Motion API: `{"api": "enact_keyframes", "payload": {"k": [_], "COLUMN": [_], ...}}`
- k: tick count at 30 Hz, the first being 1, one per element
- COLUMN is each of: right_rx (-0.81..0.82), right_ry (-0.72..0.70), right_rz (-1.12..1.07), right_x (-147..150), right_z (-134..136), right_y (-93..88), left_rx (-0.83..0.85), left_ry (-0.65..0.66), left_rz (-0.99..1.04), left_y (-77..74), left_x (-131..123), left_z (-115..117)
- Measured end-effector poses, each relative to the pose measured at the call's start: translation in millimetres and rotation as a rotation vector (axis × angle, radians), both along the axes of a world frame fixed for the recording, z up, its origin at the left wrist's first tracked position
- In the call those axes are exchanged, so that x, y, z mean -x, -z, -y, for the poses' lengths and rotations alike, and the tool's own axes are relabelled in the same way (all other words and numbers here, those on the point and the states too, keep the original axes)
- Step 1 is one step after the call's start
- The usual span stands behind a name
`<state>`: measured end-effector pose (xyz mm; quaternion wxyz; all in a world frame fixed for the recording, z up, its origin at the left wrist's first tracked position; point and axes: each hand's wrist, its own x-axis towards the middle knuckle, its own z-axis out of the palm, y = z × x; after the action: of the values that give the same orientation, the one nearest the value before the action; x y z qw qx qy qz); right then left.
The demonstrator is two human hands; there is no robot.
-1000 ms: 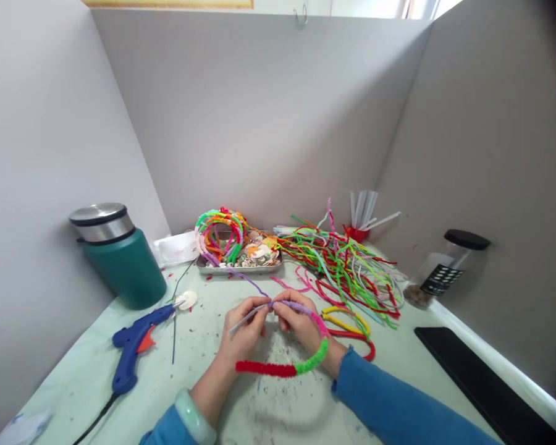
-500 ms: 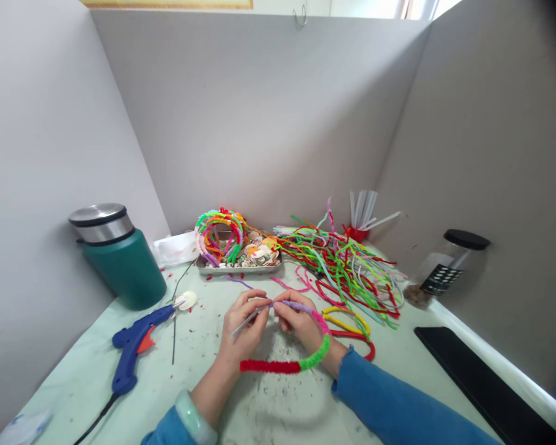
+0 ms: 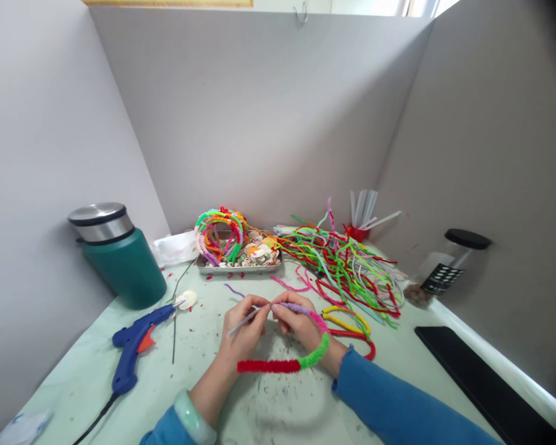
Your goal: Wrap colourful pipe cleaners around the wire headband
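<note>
Between my hands is a curved, fuzzy ring piece [image 3: 314,358] wrapped in pipe cleaner, running from red through green and pink to purple. My right hand [image 3: 296,320] pinches it at the purple part, and the rest loops back over my right wrist. My left hand [image 3: 245,324] pinches right beside that spot, fingertips almost touching the right ones. A thin pale grey-lilac strand [image 3: 242,323] sticks out across the left fingers; it seems to be the bare end of the same piece. The red end hangs free near my left wrist.
A blue glue gun [image 3: 136,346] rests at left by a green bottle [image 3: 120,266]. Behind my hands stand a metal tray [image 3: 241,269] with finished rings and a heap of pipe cleaners [image 3: 343,266]. To the right are a jar [image 3: 440,272] and a black slab [image 3: 482,377].
Both hands keep their pinch and have shifted very slightly left. The red end has moved a little left and up with them.
</note>
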<state>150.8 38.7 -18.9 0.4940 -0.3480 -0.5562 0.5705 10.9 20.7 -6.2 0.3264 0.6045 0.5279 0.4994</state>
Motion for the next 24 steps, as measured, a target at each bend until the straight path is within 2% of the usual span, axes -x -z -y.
{"api": "enact_keyframes", "payload": {"k": [4,10,16,20,24], "right_rx": [0.002,-0.01,-0.028,-0.059,-0.069], "right_ry": [0.015,0.073,0.092,0.081,0.078], "right_rz": [-0.02,0.02,0.028,0.027,0.04], "right_x": [0,0,1,2,1], "right_z": [1,4,2,2,4], "right_y": [-3.6,-11.6,-7.5,-6.3,-7.8], "left_rx": [0.015,0.038,0.121,0.183,0.205], "left_ry": [-0.048,0.039,0.031,0.051,0.133], "left_rz": [-0.046,-0.011,0.016,0.087,0.206], "left_y": [-0.4,1.4,0.5,0.3,0.8], "left_x": [0,1,0,1,3], "left_z": [0,0,-1,-2,-2]}}
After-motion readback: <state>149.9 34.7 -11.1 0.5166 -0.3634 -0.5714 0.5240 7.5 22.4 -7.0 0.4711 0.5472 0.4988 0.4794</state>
